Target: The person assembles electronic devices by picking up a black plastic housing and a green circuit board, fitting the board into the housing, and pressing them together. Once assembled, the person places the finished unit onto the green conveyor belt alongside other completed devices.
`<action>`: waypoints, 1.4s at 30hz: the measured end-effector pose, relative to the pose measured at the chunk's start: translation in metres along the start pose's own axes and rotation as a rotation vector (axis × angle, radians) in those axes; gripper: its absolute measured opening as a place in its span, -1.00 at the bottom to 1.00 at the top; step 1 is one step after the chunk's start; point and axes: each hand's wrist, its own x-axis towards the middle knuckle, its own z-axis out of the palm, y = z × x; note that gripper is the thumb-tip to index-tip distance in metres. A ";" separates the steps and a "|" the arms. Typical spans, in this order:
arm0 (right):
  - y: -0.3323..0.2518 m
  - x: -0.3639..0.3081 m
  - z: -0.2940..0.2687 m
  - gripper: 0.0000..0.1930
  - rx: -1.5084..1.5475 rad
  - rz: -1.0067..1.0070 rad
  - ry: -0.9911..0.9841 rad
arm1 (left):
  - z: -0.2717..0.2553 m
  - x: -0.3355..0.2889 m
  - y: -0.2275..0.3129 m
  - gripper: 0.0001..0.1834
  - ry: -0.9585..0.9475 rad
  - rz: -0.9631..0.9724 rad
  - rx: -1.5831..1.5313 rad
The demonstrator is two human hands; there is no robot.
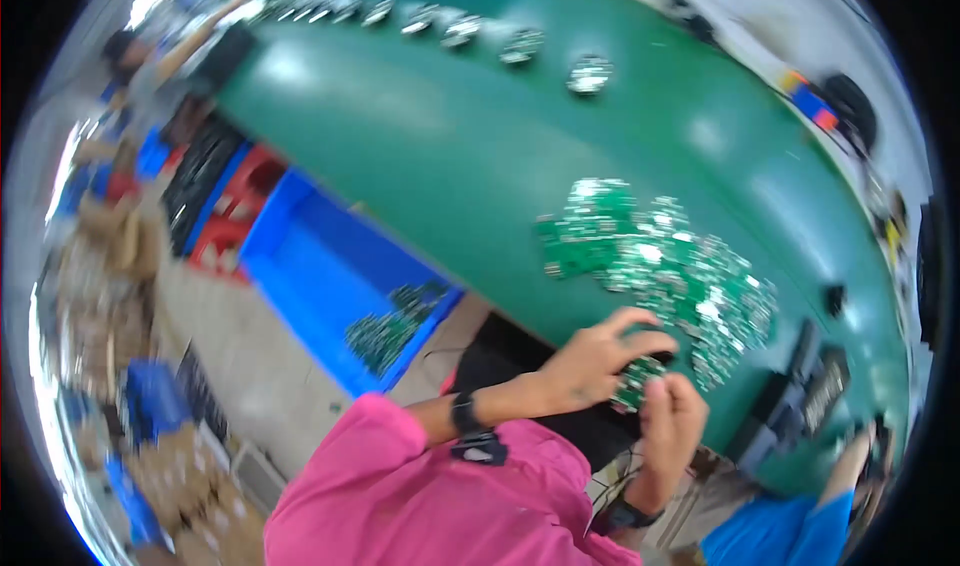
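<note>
A: Largest item first.
B: Green table [430,136], spreading ahead of the grip and away to its left. The grip is at its near edge.
A: Next in size?
B: Blue bin [330,251], left of the grip, beside the table's near edge and well apart from both hands. Loose green boards [395,331] lie in its end nearer the grip.
A: On the table surface?
B: A spread-out pile of boards [655,266], just beyond the grip and reaching to its right. Pieces overlap (glare hides detail on several). Far beyond the grip, small shiny heaps [590,74] form a curved row running off to its left.
A: Condition of the hands?
B: Left hand [585,364]: bent in from the left, forefinger and thumb spread apart; I cannot tell whether its other fingers press on the piece. Right hand [675,426]: opposite, fingertips pinching the right edge of the work piece.
A: Worn items?
B: Dark wristband [464,413], on the left wrist, behind the grip.
A: Smallest entry?
B: Green circuit board [632,384], between the two hands, nearer the body than the pile. One layer or several, I cannot tell (blurred).
</note>
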 end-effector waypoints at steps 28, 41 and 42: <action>0.010 0.010 0.015 -0.71 -0.091 -0.102 0.142 | 0.001 -0.012 0.009 -0.36 0.042 -0.136 -0.131; 0.011 0.021 0.034 -0.71 -0.131 -0.149 0.217 | 0.007 -0.006 0.000 -0.66 0.111 -0.396 -0.569; 0.008 0.019 0.034 -0.63 -0.146 -0.155 0.144 | 0.010 -0.006 -0.001 -0.67 0.132 -0.383 -0.533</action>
